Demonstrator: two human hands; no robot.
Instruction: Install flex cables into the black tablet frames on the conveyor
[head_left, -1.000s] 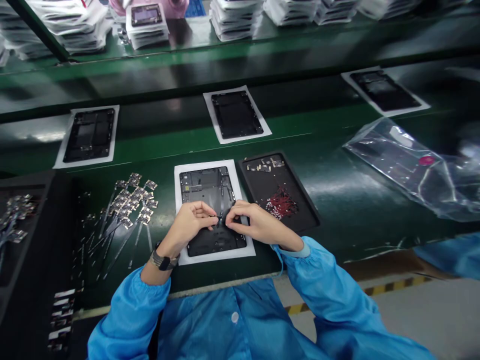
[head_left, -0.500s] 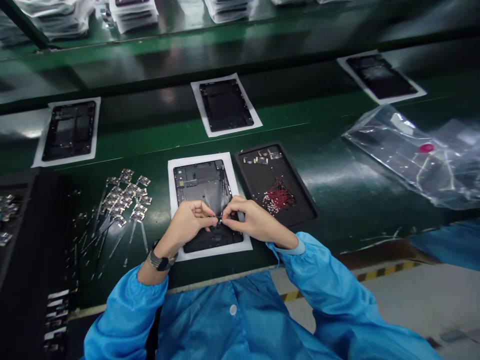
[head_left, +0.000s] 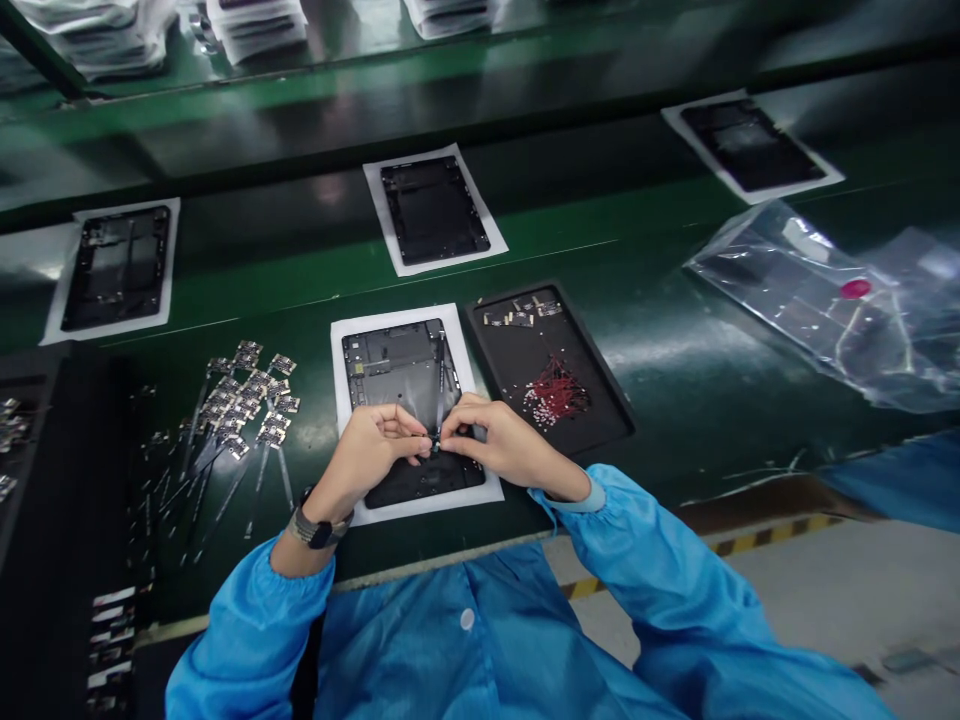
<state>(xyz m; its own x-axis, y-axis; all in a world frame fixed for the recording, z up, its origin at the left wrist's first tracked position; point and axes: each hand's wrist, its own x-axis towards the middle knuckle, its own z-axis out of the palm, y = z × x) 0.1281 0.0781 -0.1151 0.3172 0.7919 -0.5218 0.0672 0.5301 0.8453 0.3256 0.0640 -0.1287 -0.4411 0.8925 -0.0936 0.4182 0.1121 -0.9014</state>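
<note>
My left hand [head_left: 386, 437] and my right hand [head_left: 487, 435] meet over the lower half of a black tablet housing [head_left: 390, 345], which lies on a white sheet [head_left: 339, 385]. Thumb and forefinger of each hand are pinched on a small circuit board [head_left: 435, 444], mostly covered by the fingertips. From it a dark ribbon cable [head_left: 441, 375] runs up along the right side of the housing. Left of the housing lies a pile of small circuit boards with ribbon cables [head_left: 244, 395]. A black tray [head_left: 510, 375] to the right holds red-wired parts [head_left: 556, 390] and small boards [head_left: 520, 318].
Three more housings lie on sheets along the back: left [head_left: 116, 268], middle [head_left: 435, 210] and right [head_left: 752, 145]. A clear plastic bag [head_left: 840, 310] lies at right. A black box [head_left: 67, 450] stands at far left. Wrapped stacks [head_left: 259, 28] fill the shelf above.
The housings along the back have shifted left relative to the near bench. Both hands stay pinched at the same spot on the near housing, with only slight finger movement.
</note>
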